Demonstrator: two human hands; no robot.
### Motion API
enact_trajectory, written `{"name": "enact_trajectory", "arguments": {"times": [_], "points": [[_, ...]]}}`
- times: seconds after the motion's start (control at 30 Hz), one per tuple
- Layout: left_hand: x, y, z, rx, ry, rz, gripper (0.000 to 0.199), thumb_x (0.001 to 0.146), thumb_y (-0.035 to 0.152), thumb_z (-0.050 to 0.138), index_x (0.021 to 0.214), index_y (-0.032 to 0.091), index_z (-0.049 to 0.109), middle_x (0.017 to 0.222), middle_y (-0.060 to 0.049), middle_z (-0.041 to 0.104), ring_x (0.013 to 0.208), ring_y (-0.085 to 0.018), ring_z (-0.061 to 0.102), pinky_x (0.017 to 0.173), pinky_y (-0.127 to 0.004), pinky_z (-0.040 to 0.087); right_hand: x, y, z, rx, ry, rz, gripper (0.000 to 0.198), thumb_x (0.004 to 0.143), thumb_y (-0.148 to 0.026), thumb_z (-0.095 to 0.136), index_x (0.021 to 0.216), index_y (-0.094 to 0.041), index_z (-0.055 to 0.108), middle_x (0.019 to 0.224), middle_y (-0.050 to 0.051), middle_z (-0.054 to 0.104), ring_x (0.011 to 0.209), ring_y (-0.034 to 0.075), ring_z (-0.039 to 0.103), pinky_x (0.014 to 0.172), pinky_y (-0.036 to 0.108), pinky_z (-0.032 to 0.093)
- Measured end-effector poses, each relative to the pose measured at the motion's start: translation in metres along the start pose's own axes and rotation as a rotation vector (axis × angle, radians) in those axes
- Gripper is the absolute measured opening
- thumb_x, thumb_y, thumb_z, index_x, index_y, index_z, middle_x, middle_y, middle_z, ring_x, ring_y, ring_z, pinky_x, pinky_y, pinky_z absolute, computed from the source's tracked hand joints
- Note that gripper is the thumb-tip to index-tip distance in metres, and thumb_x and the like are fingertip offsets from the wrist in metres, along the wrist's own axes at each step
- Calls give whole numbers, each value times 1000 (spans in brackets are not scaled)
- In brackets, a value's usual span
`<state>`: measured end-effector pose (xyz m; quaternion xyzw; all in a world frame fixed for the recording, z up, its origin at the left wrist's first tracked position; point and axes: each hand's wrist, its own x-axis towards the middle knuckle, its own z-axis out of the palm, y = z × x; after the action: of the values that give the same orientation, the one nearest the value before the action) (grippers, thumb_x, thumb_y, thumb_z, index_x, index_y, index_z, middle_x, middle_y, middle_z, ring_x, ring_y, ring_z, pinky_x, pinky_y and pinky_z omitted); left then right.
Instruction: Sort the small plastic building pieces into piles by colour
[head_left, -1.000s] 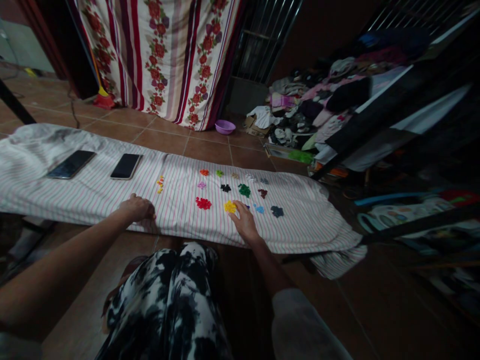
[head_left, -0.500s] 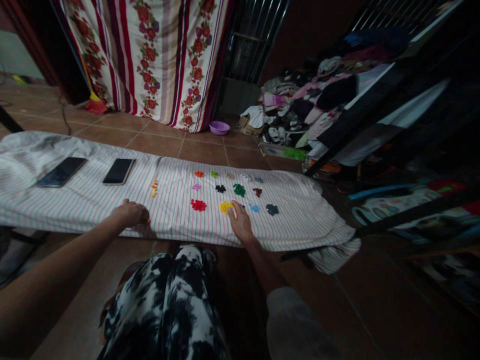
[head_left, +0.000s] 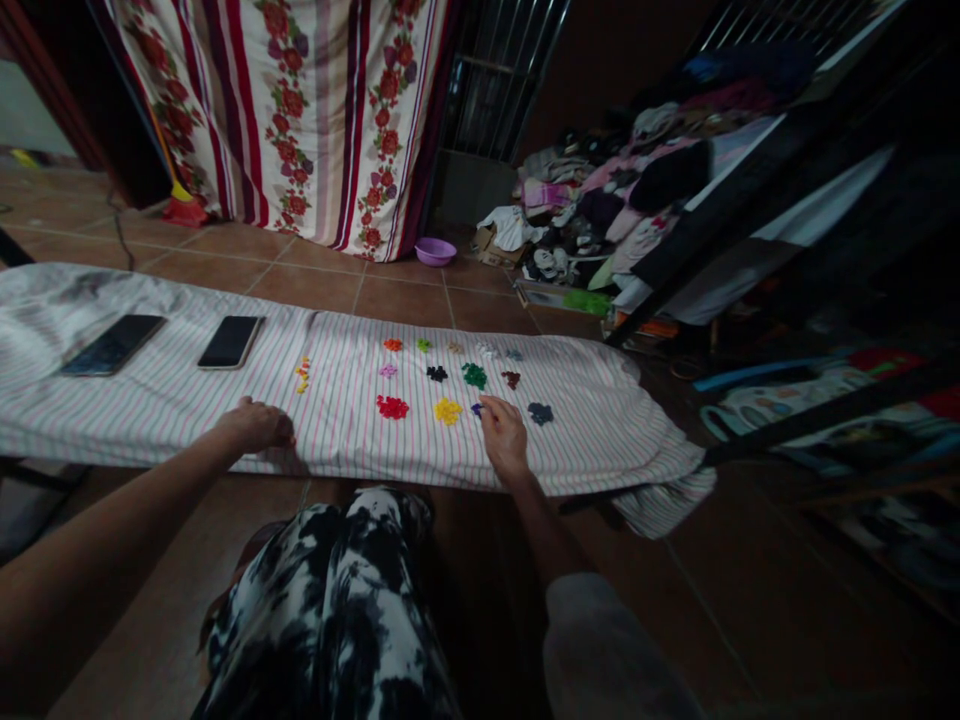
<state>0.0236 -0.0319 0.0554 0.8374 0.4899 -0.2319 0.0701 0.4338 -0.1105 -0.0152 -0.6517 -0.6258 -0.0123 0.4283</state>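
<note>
Long cloth-covered counter, white with thin pink and grey stripes, runs across in front of the person. Right hand at the near row, fingers bent, thumb and index tips close by a dark-blue cluster of tiny pieces, partly hidden; whether anything is pinched, cannot tell. Left hand near the front edge, loosely curled, palm out of sight; cannot tell if it holds anything. Near row, left to right: bright red pile of tiny pieces, bright yellow pile, the dark-blue cluster, then, past the right hand, dark grey pile. Middle row: pale pink pile, black pile, dark green pile, reddish-brown pile. Far row: orange pile, lime-green pile, beige pile, white pile, bluish-grey pile. Well left of these, short line of yellow and orange pieces. Farther left, two flat rectangular phones with dark screens, apart. Round purple plastic basin on the tiled floor beyond.
</note>
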Motion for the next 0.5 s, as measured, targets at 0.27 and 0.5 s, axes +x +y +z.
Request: {"name": "enact_trajectory", "arguments": {"times": [0.27, 0.5], "points": [[0, -2, 3, -17, 40, 16, 36, 84, 44, 44, 96, 22, 70, 107, -12, 68, 100, -31, 60, 90, -43, 34, 11, 9, 4, -166, -222, -127, 28, 88, -27, 46, 104, -22, 68, 111, 8, 65, 110, 27, 47, 96, 46, 41], [2, -1, 4, 19, 14, -3, 37, 85, 47, 43, 100, 23, 68, 109, -11, 67, 102, -30, 59, 93, -43, 33, 5, 14, 10, -227, -169, -58, 25, 88, -25, 43, 96, -20, 67, 99, 10, 65, 95, 25, 51, 88, 41, 42]]}}
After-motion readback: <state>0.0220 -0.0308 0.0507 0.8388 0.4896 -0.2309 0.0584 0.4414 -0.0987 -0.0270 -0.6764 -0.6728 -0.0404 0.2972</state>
